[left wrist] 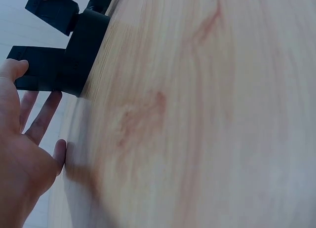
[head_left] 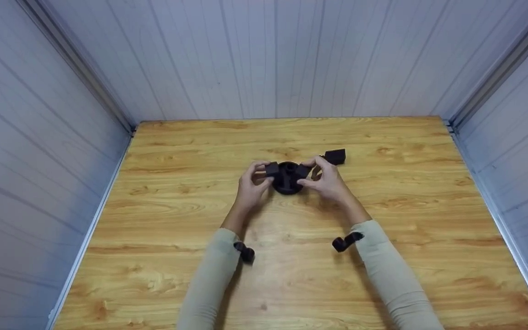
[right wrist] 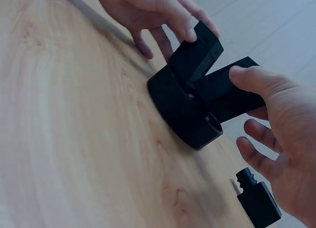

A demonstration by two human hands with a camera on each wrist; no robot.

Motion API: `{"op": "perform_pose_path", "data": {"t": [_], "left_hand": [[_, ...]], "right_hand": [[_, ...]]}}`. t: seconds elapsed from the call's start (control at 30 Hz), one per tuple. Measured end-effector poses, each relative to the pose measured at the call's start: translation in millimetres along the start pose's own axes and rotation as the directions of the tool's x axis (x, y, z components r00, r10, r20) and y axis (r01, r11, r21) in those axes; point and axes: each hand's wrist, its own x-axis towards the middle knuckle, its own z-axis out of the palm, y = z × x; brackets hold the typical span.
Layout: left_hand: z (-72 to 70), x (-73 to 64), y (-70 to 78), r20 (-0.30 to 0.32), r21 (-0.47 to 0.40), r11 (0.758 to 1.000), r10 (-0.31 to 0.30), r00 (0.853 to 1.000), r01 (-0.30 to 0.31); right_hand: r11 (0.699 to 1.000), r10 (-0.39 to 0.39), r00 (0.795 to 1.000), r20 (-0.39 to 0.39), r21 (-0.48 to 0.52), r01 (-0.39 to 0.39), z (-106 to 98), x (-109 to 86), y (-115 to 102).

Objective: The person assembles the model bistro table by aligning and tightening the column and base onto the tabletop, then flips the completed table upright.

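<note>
A round black base (head_left: 287, 187) with a thick rim stands on the wooden table, between both hands. My left hand (head_left: 251, 184) pinches a black rectangular block (left wrist: 42, 65) between thumb and fingers at the base's left side. On the right side, my right hand (head_left: 330, 181) grips a second black block (right wrist: 227, 92), thumb on its face. Both blocks tilt outward from the base, their lower ends at or inside its rim; how deep they sit is hidden. A third black block (right wrist: 259, 204) with a ribbed neck lies on the table beyond the right hand.
Wood-grained table (head_left: 177, 206) surrounds the base on all sides. Pale panelled walls (head_left: 264, 59) enclose the table at the back, left and right. Small black devices (head_left: 346, 241) are strapped to both sleeved wrists.
</note>
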Motion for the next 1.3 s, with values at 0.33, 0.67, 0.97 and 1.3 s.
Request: {"op": "perform_pose_path", "data": {"t": [0.33,0.67,0.97,1.3], "left_hand": [[0.0,0.0,-0.5,-0.016,-0.011,1.000,-0.006,1.000,0.006],[1.7,0.2,-0.2,-0.009,-0.004,1.000,-0.001,1.000,0.001],[1.2,0.2,-0.9,-0.002,0.006,1.000,0.002,1.000,-0.002],[1.1,0.5,1.4,-0.004,0.006,1.000,0.011,1.000,-0.011]], "right_hand": [[0.996,-0.041,0.979,0.202,0.086,0.024,-8,-0.6,1],[0.973,-0.078,0.957,0.280,0.230,0.012,-22,0.7,3],[0.981,-0.069,0.977,0.204,0.190,0.029,-14,-1.9,7],[0.992,-0.095,0.991,0.096,0.093,0.086,5,-6.4,8]]}}
